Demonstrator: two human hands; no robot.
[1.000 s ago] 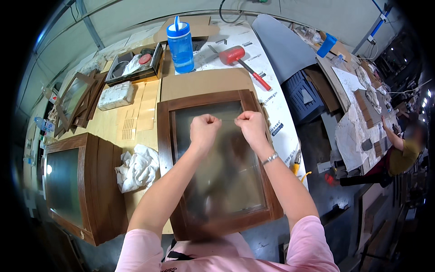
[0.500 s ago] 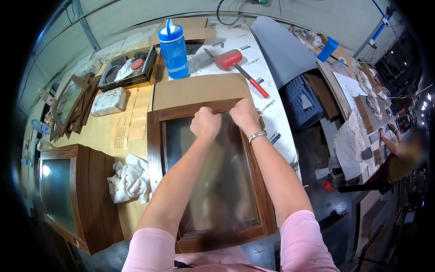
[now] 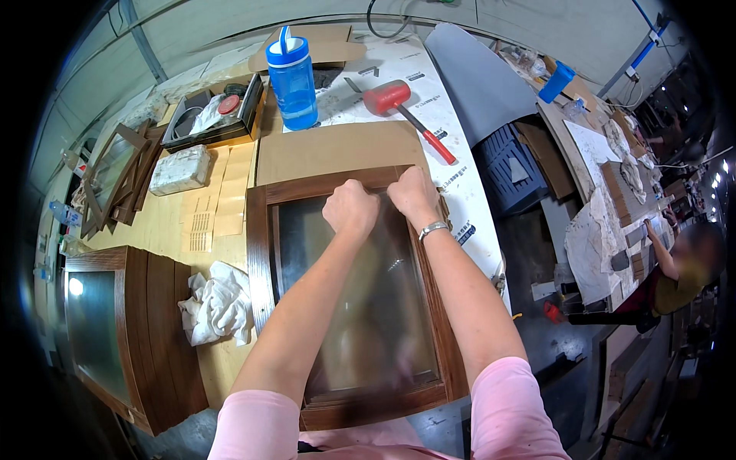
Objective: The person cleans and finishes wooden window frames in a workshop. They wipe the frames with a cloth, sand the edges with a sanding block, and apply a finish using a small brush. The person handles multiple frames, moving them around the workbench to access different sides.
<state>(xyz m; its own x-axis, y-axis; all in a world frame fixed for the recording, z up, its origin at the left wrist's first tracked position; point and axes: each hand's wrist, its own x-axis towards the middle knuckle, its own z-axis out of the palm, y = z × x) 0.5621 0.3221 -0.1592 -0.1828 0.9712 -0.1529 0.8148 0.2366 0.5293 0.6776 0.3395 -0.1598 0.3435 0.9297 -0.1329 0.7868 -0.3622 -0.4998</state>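
Observation:
A brown wooden door frame (image 3: pixel 259 261) with a glass panel (image 3: pixel 368 322) lies in front of me, its near end toward my body. My left hand (image 3: pixel 353 207) is closed over the glass, just below the far rail. Beside it, at the far right corner of the frame, my right hand (image 3: pixel 414 195) is closed too, a metal band on its wrist. Both sets of fingers curl down out of sight, so whatever they grip is hidden. A sheet of brown cardboard (image 3: pixel 337 149) sits under the far end of the frame.
Left of the frame are a white cloth (image 3: pixel 221 305), a stack of glazed wooden frames (image 3: pixel 157 337), a wrapped white block (image 3: pixel 180 170) and an open box (image 3: pixel 215 115). Beyond stand a blue bottle (image 3: pixel 293 84) and a red mallet (image 3: pixel 389 97). Another person (image 3: pixel 678 268) works at the right-hand bench.
Both hands stay closed at the far end of the frame, almost unmoved. The view has shifted slightly. At the far right, the other person's arms have moved a little.

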